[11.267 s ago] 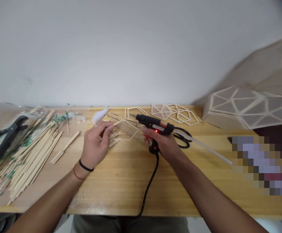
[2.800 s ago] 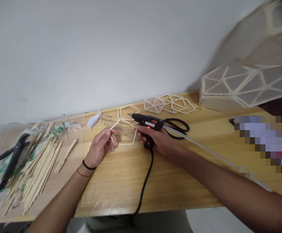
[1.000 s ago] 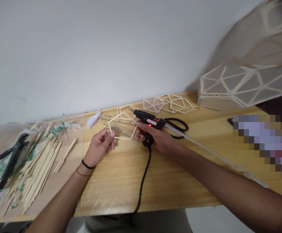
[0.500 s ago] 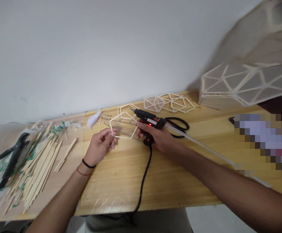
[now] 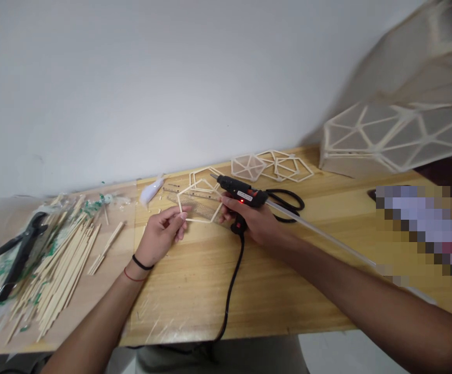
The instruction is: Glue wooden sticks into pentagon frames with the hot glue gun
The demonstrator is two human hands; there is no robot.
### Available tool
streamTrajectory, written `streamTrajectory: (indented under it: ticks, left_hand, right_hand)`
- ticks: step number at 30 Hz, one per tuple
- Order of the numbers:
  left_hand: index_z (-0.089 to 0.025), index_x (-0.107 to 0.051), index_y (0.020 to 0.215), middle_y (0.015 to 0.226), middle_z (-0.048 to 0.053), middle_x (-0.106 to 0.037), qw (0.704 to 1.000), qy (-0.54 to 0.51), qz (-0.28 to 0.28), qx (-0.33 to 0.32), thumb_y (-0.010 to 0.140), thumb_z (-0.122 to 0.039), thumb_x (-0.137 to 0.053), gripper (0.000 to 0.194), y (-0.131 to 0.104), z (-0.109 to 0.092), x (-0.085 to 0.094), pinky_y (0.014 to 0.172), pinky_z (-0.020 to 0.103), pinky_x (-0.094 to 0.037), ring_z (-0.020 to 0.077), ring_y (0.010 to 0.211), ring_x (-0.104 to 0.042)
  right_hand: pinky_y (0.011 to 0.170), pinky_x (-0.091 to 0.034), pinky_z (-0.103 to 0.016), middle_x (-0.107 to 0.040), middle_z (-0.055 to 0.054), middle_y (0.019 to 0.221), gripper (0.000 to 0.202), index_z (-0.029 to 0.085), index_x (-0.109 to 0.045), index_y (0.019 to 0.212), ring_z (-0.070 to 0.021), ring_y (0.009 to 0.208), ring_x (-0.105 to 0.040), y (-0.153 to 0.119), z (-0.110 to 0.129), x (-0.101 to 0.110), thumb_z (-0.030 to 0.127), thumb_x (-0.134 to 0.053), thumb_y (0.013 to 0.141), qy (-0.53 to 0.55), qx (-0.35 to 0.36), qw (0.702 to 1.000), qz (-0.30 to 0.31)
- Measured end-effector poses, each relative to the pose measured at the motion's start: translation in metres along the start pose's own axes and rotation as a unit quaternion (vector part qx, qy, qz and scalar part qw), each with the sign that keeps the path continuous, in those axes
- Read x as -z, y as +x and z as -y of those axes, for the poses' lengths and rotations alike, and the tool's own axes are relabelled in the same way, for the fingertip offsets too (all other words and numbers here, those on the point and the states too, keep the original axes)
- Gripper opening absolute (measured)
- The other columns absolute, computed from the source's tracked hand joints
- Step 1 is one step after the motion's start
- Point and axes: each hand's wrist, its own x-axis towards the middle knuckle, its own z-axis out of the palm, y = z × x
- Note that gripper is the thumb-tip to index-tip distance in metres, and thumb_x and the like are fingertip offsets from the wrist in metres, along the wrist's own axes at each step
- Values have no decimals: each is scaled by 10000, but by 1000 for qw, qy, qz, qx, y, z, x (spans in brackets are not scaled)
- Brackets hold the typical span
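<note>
Left hand (image 5: 159, 236) pinches pale wooden stick hexagon frame (image 5: 199, 201) at its left corner, raised over the wooden table (image 5: 272, 291). Right hand (image 5: 255, 223) wrapped tight round black hot glue gun (image 5: 238, 196), nozzle at frame's far edge. Black scissors (image 5: 288, 202) behind.

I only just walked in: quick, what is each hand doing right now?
Left hand: closed, pinching the left corner of a stick hexagon frame.
Right hand: closed around the glue gun, and touching the frame's right side.
</note>
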Motion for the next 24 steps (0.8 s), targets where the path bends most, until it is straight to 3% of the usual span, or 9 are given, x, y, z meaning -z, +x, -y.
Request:
streamTrajectory:
  ticks: [13,24]
  left_hand:
    - [-141,-815,1143,660,-21,-603,1000,5,6,3,901,-593,-792,513,0,-1,0,453,197,-369,73,495,-484]
    - [-149,-821,1124,669,-14,-627,1000,-4,-6,8,884,-600,-806,511,0,1,0,450,199,-373,72,495,-492]
  right_hand:
    - [630,-448,-306,-724,-2,749,313,235,-765,903,-162,681,-640,0,-1,1,539,-834,885,-2,13,1000,3]
    - [654,-488,-328,-729,-9,765,342,236,-774,903,-170,668,-647,-2,3,-3,556,-869,827,10,-1,1000,-6]
